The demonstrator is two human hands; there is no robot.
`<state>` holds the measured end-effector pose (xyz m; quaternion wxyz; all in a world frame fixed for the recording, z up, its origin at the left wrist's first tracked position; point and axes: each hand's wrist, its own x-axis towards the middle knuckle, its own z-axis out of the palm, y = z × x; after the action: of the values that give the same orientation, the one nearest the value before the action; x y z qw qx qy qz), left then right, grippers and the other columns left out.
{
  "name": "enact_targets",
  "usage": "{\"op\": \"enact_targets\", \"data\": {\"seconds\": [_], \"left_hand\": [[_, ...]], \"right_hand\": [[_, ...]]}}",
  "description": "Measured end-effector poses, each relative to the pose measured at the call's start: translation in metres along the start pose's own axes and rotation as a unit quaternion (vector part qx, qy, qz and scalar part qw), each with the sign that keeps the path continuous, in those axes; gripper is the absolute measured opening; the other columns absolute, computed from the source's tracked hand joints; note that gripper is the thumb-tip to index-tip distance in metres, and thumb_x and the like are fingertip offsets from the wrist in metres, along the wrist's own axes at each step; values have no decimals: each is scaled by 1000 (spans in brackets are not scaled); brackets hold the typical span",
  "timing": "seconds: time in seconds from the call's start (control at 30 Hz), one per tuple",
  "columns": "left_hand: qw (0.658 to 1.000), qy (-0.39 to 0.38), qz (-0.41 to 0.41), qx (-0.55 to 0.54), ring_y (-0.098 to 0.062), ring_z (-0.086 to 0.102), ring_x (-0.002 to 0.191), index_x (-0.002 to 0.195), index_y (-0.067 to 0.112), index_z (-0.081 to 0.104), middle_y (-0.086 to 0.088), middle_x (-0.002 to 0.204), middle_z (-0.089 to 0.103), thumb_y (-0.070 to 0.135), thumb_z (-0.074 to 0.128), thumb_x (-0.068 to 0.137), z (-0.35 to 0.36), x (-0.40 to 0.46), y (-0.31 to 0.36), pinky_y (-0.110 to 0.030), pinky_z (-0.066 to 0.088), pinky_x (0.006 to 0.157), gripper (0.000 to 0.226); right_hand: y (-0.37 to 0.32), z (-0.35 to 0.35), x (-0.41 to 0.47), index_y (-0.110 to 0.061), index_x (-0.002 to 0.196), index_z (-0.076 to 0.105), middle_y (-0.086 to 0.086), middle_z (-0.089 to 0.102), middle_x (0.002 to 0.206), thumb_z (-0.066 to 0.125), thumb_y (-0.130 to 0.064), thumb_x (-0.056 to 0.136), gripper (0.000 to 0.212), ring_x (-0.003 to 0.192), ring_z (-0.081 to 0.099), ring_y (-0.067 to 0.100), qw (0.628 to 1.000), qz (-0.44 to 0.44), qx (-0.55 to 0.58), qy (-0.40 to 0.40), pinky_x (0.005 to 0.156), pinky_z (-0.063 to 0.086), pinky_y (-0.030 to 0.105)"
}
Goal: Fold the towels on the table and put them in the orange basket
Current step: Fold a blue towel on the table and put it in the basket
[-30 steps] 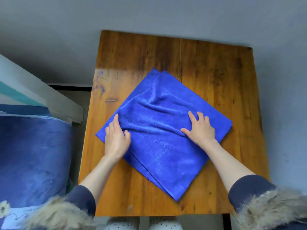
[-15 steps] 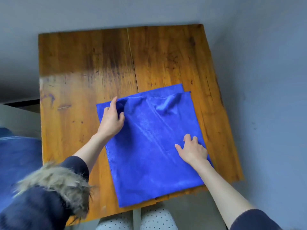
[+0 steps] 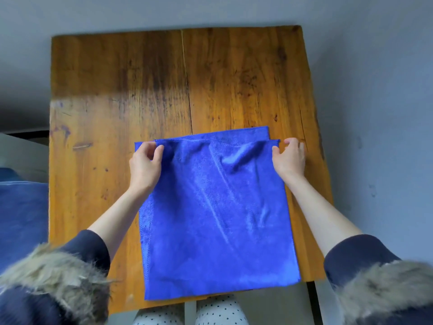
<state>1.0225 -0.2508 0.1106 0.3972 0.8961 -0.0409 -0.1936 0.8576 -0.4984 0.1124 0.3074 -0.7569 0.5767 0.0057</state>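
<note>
While the blue towel [image 3: 215,214] lies flat on the wooden table [image 3: 117,95], left hand [image 3: 145,166] pinches its 10 o'clock corner, right hand [image 3: 290,159] pinches its 2 o'clock corner.

Towel [image 3: 218,219]: blue, folded into a two-layer rectangle, flat on the wooden table [image 3: 117,90].
Far edge: layers slightly offset.
Near edge: overhanging the table's front.

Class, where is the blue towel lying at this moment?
In the head view, the blue towel lies on the wooden table, near edge right of centre, its far corners pinched by both hands.
</note>
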Motion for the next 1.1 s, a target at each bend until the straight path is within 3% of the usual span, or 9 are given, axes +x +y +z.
{"op": "enact_targets", "data": {"seconds": [0.17,0.23,0.3,0.43,0.53,0.67,0.83,0.97,1.1], "left_hand": [[995,15,-28,-99,-9,52,81,101,10,62,6,86,60,20,52,93,-5,-4,5,-18,41,75,17],[992,-3,-36,-118,-9,51,77,102,9,61,4,87,58,20,53,92,-8,-6,4,-20,42,71,17],[990,-38,-45,-130,-11,42,67,85,10,55,5,73,47,22,54,92,-12,-8,3,-24,38,63,14],[991,-57,-12,-121,-15,26,60,69,5,37,-3,66,28,23,53,92,-17,-11,7,-29,25,55,34],[987,-32,-14,-156,-16,29,64,77,0,45,-6,72,35,25,51,93,-23,-12,6,-30,26,55,30],[966,-30,-55,-253,-6,45,58,77,21,62,9,67,56,30,53,94,-39,-15,0,-18,35,48,21],[934,-33,-61,-350,-6,57,67,76,23,65,8,73,66,22,54,94,-50,-16,-8,-16,46,58,21],[969,28,-47,-240,-3,53,67,77,26,61,14,71,62,22,54,93,-50,-8,-18,-17,41,57,18],[998,35,-36,-25,-16,55,83,93,13,63,-4,90,64,17,53,91,-44,12,-28,-28,42,72,11]], "right_hand": [[-3,4,17,-8,128,44,15,43,133,58,-16,90,41,124,41,33,996,-52,-54,-45,99,37,42],[-4,3,22,-10,125,47,14,47,129,58,-14,90,37,123,41,32,991,-83,-81,-62,98,37,41],[-5,1,26,-11,116,52,14,49,124,58,-15,89,27,120,41,32,985,-110,-110,-74,96,37,40],[-3,-6,26,-14,96,59,11,48,120,62,-23,88,12,118,39,30,974,-136,-171,-52,97,35,42],[-2,-14,24,-15,92,63,9,58,114,64,-24,87,11,111,48,28,986,-116,-111,-46,91,38,38],[-1,-32,20,-15,87,69,2,66,92,66,-18,85,5,85,56,17,996,-68,40,-48,70,38,22],[-12,-40,15,-14,88,69,-4,59,83,64,-20,87,8,71,48,5,991,-127,40,-15,56,31,10],[-28,-33,20,-12,86,64,1,58,87,64,-23,87,11,80,50,14,982,-189,-3,3,67,34,20],[-36,-18,34,-6,91,64,9,59,104,61,-21,89,16,99,52,22,972,-224,-63,-32,79,35,23]]}}
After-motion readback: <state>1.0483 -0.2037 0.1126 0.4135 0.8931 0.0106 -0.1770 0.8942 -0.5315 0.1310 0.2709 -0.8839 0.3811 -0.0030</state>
